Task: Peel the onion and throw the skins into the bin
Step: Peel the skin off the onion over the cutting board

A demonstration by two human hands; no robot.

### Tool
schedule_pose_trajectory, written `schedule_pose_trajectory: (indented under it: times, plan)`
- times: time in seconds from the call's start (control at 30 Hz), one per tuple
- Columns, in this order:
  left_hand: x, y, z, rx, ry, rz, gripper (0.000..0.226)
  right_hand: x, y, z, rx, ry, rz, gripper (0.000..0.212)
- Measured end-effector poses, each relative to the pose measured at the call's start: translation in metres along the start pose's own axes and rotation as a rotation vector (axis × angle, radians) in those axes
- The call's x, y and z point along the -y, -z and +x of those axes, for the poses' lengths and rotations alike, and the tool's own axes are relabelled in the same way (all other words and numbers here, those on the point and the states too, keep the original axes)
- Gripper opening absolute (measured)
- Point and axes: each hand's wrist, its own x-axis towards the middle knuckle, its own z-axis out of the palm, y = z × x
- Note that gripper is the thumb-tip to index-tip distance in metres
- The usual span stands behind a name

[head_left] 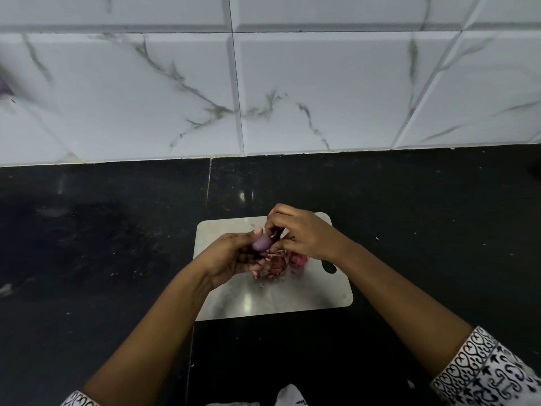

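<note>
One small purple onion [261, 244] being gripped by two hands, left hand [234, 259] and right hand [304, 235], one reddish onion [299, 258] and one heap of skins [273, 266] lying on one pale chopping board [322, 291], two patterned sleeves [483, 370] showing, one black worktop [102, 244] carrying everything.

Kitchen. Black polished stone tabletop [102, 230] meets a backsplash of white marble-look wall tiles [322, 83] w/ grey veins & thin grout lines. Metal cutting board [292, 297] lies on the tabletop w/ red onion skins [273, 268] heaped on it: food-prep spot.
</note>
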Motion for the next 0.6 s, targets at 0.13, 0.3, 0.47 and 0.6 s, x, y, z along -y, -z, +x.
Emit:
schedule_pose_trajectory:
  times: [0.13, 0.3, 0.47, 0.6]
  plan:
    - [0.001, 0.000, 0.001, 0.027, 0.061, -0.162, 0.035, 0.005, 0.004, 0.006, 0.032, 0.030, 0.018, 0.020]
    - [0.001, 0.004, 0.003, 0.043, 0.090, -0.146, 0.034, 0.004, 0.004, 0.011, 0.110, 0.034, -0.009, 0.020]
    - [0.008, 0.005, 0.003, 0.037, 0.098, -0.153, 0.032, 0.006, -0.005, 0.008, 0.151, 0.010, -0.031, 0.018]
    - [0.014, 0.000, 0.002, 0.010, 0.007, 0.038, 0.028, 0.005, -0.010, 0.003, 0.145, -0.006, -0.054, 0.016]
